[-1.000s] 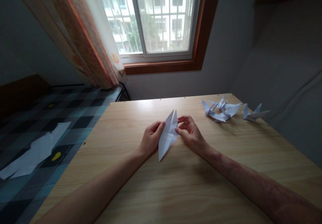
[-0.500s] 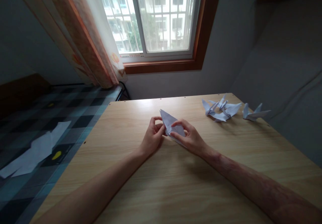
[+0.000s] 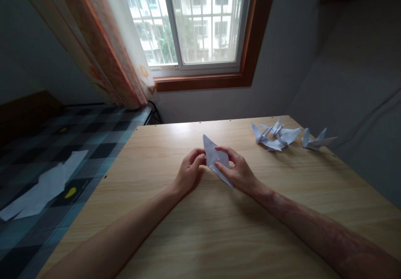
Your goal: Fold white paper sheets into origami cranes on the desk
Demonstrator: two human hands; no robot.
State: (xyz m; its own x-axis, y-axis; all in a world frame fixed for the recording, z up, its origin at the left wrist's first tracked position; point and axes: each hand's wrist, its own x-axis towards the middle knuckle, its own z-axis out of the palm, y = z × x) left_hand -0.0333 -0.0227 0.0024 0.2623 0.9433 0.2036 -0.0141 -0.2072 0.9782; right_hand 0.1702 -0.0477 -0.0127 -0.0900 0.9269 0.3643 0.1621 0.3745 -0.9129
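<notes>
A white folded sheet of paper point(image 3: 216, 155), kite-shaped with a sharp point toward the window, is held just over the wooden table point(image 3: 175, 237). My right hand point(image 3: 234, 166) grips its right side, the thumb and fingers closed on it, some of them behind the paper. At the left edge, my left hand point(image 3: 191, 164) pinches the paper's side corner between thumb and fingertips. The other fingers of that hand are curled and partly hidden.
Several white paper cranes point(image 3: 277, 135) cluster at the table's back right, and one more crane point(image 3: 318, 140) stands near the right edge. On the left, loose paper pieces point(image 3: 46, 191) lie on a checked bed point(image 3: 103, 128). A window and curtain point(image 3: 106, 41) are behind.
The folded paper has turned slightly and shifted right, so its lower tip now shows below my right hand. My left thumb and fingers have moved to the paper's side edge.
</notes>
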